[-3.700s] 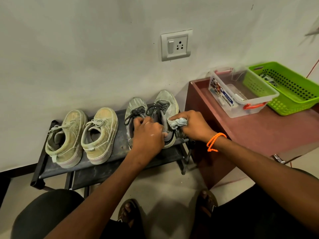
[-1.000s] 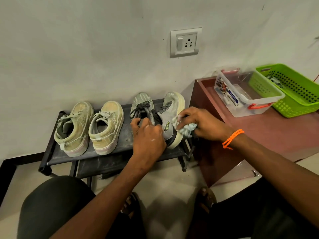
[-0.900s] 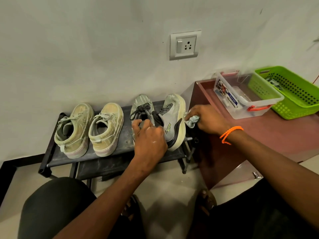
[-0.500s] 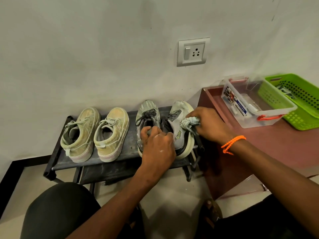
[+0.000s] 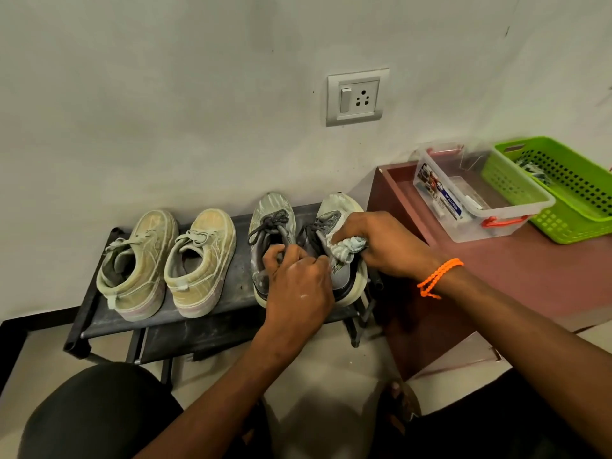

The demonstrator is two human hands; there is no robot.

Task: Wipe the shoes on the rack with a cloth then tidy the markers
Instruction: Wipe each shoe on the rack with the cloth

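Two pairs of shoes stand on a low black rack point(image 5: 228, 309). The beige pair point(image 5: 165, 263) is at the left, untouched. The grey laced pair is at the right. My left hand point(image 5: 298, 286) grips the right grey shoe point(image 5: 344, 279) at its collar, between the pair. My right hand point(image 5: 377, 241) holds a crumpled pale cloth point(image 5: 347, 248) pressed on that shoe's upper side. The left grey shoe point(image 5: 270, 223) stands beside it. Markers lie in the green basket point(image 5: 563, 223), barely visible.
A dark red low table point(image 5: 530, 276) stands right of the rack. It bears a clear plastic box point(image 5: 473, 220) with orange clasps and the green basket. A wall socket point(image 5: 356, 97) is above the shoes. My knees and sandalled feet are below.
The right grey shoe, tilted on its side a second ago, has come back nearly upright. My right hand and cloth moved from its outer sole edge onto its upper. My left hand keeps its hold.
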